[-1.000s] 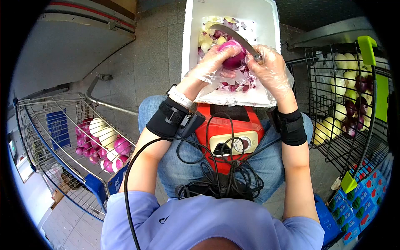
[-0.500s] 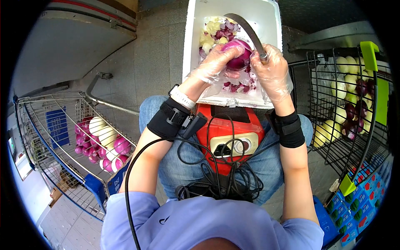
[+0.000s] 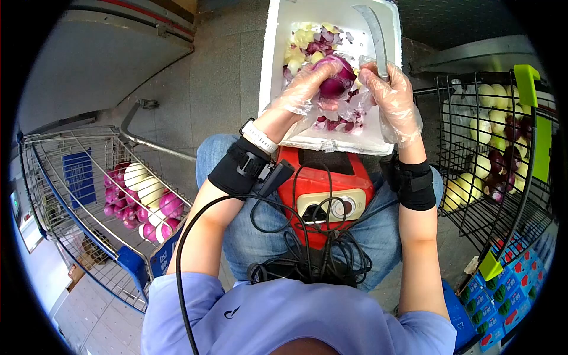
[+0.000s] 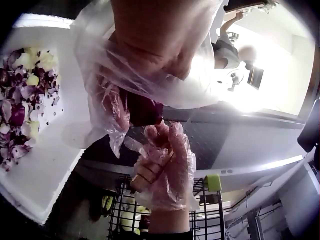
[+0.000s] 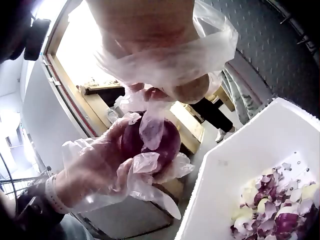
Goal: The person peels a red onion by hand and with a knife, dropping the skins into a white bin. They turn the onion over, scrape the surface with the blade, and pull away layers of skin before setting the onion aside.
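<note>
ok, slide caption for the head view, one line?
Over a white box of onion peelings, the left hand holds a purple onion and the right hand a curved knife.

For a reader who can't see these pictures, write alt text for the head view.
The gloved left hand holds a purple onion while the gloved right hand grips a curved knife, blade apart from the onion, over a white box of onion peelings. A blue-cornered cart to the person's left and a green-trimmed cart to the right hold more onions.
</note>
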Motion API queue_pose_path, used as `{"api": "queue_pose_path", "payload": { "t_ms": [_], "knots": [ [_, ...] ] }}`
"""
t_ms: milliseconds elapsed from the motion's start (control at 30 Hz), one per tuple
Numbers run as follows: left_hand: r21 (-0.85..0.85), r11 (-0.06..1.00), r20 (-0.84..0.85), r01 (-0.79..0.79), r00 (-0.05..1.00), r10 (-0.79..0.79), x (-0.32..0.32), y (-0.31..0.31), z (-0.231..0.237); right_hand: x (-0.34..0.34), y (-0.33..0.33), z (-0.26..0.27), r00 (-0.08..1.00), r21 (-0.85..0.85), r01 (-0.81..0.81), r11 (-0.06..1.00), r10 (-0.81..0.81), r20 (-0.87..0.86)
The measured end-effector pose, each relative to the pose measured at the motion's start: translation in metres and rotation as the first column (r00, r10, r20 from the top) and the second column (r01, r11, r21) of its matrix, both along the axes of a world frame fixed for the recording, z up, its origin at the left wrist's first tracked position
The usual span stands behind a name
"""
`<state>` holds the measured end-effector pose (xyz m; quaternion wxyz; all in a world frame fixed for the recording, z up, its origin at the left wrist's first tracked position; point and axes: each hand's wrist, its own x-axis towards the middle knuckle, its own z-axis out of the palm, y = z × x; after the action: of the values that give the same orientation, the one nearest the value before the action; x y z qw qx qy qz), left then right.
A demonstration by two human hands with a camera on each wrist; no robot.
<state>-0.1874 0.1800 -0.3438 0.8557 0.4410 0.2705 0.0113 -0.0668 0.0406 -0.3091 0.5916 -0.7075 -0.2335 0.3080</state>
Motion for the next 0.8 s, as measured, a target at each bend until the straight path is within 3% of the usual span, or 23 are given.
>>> {"api": "queue_pose_path", "payload": {
  "t_ms": [200, 300, 400, 500, 567, 633, 767, 800],
  "knots": [
    [-0.032, 0.999, 0.001, -0.021, 1.0, 0.021, 0.0, -0.002, 0.0, -0.001, 0.001, -0.005, 0.994, 0.059, -0.1, 0.993, 0.097, 0.053],
    [-0.009, 1.0, -0.004, -0.004, 1.0, 0.004, -0.001, -0.005, 0.003, 0.012, -0.003, -0.015, 0.964, -0.041, -0.221, 0.975, 0.224, 0.145],
    [0.0, 0.999, -0.007, 0.033, 0.999, -0.033, 0.0, -0.002, -0.008, 0.017, -0.004, -0.018, 0.851, -0.108, -0.23, 0.967, 0.254, 0.459],
    [0.037, 0.997, -0.016, 0.073, 0.997, -0.072, 0.003, 0.001, -0.014, 0.003, -0.001, -0.014, 0.719, -0.187, -0.073, 0.98, 0.182, 0.671],
    [0.078, 0.991, -0.003, 0.112, 0.994, -0.112, 0.003, 0.003, -0.011, -0.002, 0.002, -0.016, 0.672, -0.132, -0.001, 0.991, 0.099, 0.734],
    [0.101, 0.994, -0.018, 0.044, 0.999, -0.042, 0.006, 0.001, -0.013, -0.005, 0.005, -0.019, 0.64, -0.081, 0.072, 0.994, 0.017, 0.768],
    [0.195, 0.98, -0.023, 0.026, 0.999, -0.022, 0.0, -0.008, -0.001, 0.009, 0.008, -0.023, 0.728, -0.185, 0.316, 0.931, -0.113, 0.676],
    [0.184, 0.98, -0.029, 0.081, 0.997, -0.077, -0.003, -0.012, 0.003, 0.021, 0.007, -0.032, 0.861, -0.135, 0.306, 0.943, -0.213, 0.463]
  ]
}}
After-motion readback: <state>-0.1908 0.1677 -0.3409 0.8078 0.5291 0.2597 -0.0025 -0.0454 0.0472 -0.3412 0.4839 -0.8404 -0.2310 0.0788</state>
